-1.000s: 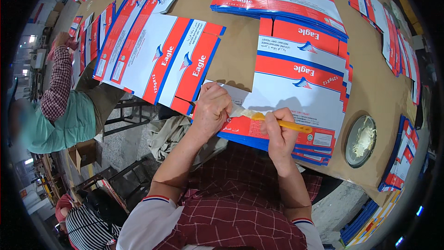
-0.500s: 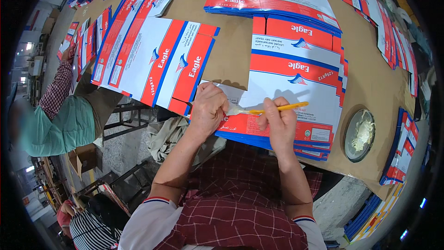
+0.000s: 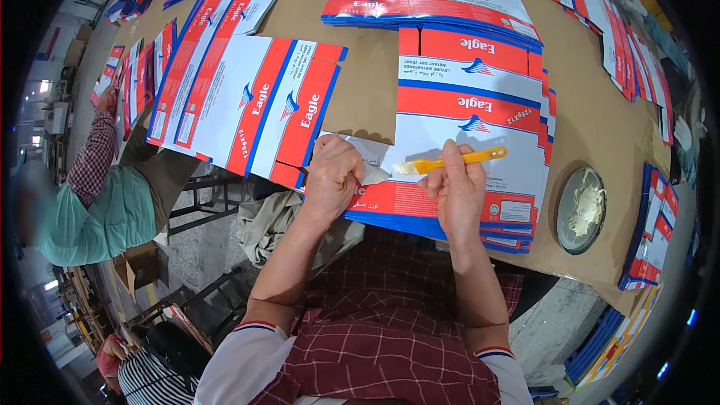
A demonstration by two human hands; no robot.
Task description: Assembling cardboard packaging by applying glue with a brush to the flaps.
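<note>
My right hand (image 3: 459,187) is closed round the yellow handle of a flat brush (image 3: 480,156), its pale bristles pointing left. Under both hands lies a stack of flat printed cartons (image 3: 469,146) in red, white and blue. My left hand (image 3: 334,176) is closed at the left end of the top carton, pinching a small pale flap (image 3: 375,175). The brush tip hovers just right of this flap, with a little gap between them. Whether the flap belongs to the top carton is hard to make out.
A round dish (image 3: 581,210) of creamy paste stands to the right on the brown table (image 3: 592,124). More flat cartons (image 3: 247,97) lie fanned at the left, with another stack (image 3: 435,0) farther back. A person (image 3: 105,202) in green works at far left.
My right hand has lifted and the brush has turned, its bristles moving right, away from the left hand. My left hand keeps its pinch. The view has shifted slightly.
</note>
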